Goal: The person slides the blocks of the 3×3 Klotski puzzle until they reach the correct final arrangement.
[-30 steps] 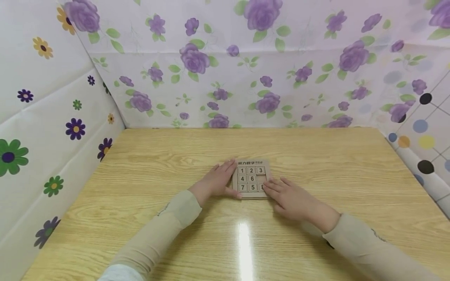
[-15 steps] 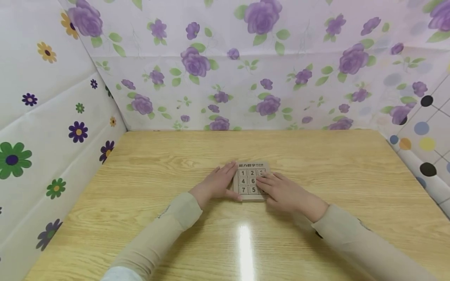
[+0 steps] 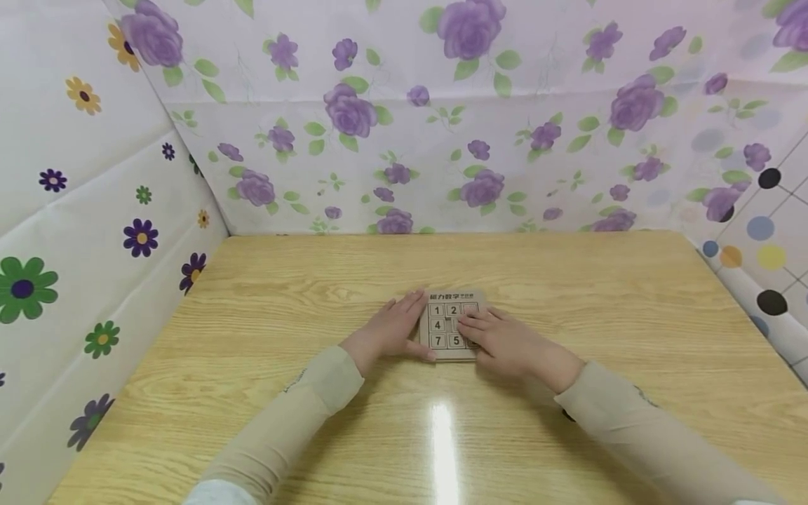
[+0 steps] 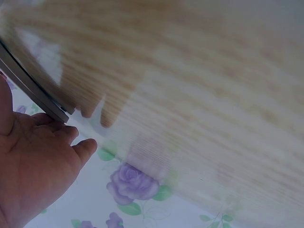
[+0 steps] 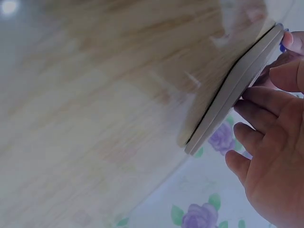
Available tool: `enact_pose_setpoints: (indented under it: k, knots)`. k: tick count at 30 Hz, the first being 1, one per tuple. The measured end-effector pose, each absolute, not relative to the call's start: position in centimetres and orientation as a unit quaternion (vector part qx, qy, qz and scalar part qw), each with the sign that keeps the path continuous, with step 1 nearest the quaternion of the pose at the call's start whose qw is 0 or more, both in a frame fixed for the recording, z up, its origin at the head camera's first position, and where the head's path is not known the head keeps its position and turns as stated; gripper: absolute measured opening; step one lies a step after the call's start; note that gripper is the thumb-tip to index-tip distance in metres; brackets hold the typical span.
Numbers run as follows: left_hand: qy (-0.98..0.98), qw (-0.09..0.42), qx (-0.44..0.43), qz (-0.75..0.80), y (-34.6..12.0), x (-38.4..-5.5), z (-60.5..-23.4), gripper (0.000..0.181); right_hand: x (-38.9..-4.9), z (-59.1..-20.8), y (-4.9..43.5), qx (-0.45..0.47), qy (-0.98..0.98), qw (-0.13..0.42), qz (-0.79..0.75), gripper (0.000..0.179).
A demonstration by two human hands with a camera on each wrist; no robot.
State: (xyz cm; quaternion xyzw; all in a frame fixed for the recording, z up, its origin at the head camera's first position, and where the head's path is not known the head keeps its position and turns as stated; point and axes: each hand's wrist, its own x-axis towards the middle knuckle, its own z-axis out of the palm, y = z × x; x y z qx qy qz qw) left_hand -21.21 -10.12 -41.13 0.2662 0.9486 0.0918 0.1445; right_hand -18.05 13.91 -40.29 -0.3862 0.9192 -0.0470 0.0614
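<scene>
A flat, light-brown number sliding puzzle [image 3: 424,340] lies on the wooden table, with dark printing along its far edge. Tiles 1, 2, 4, 7 and 5 show, and a gap shows right of the 4. My left hand [image 3: 394,330] holds the puzzle's left side, fingers at the far corner and thumb at the near corner. From the right, my right hand [image 3: 514,345] reaches over the board, fingertips on the tiles near the middle row. Those fingers cover most of the right column. In the right wrist view the puzzle's edge [image 5: 223,102] runs close beside the right hand's extended fingers.
The wood-grain table [image 3: 303,280] reaches back to a white cloth wall [image 3: 404,126] with purple flowers. Another flowered cloth [image 3: 50,231] hangs at the left, a dotted one [image 3: 757,273] at the right. A bright reflection lies on the tabletop near me.
My right hand has moved left over the board from its right edge. The gap, earlier right of the 6, now shows right of the 4. My left hand stays at the left side.
</scene>
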Motion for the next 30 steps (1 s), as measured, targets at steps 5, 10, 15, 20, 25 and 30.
enact_pose_setpoints:
  k: [5,10,15,20,25,30]
  knots:
    - [0.948,0.147,0.266,0.095,-10.2,-21.2,-41.2,0.115,-18.0,-40.3,15.1,-0.384,0.920,0.051,-0.050,0.050]
    - [0.949,0.148,0.263,0.096,-10.2,-21.3,-41.2,0.116,-17.9,-40.3,16.1,-0.382,0.922,0.043,-0.053,0.049]
    - [0.948,0.148,0.265,0.099,-10.2,-21.2,-41.2,0.116,-17.7,-40.4,16.1,-0.386,0.921,0.034,-0.033,0.051]
    - [0.946,0.151,0.266,0.102,-10.2,-21.0,-41.3,0.116,-17.0,-40.3,15.7,-0.405,0.914,0.023,-0.015,0.053]
    - [0.948,0.144,0.267,0.098,-10.1,-21.2,-41.2,0.116,-15.9,-40.0,15.1,-0.439,0.898,0.008,-0.017,0.052]
    - [0.949,0.142,0.265,0.092,-10.1,-21.3,-41.3,0.116,-15.1,-39.8,14.6,-0.452,0.892,0.004,-0.021,0.049]
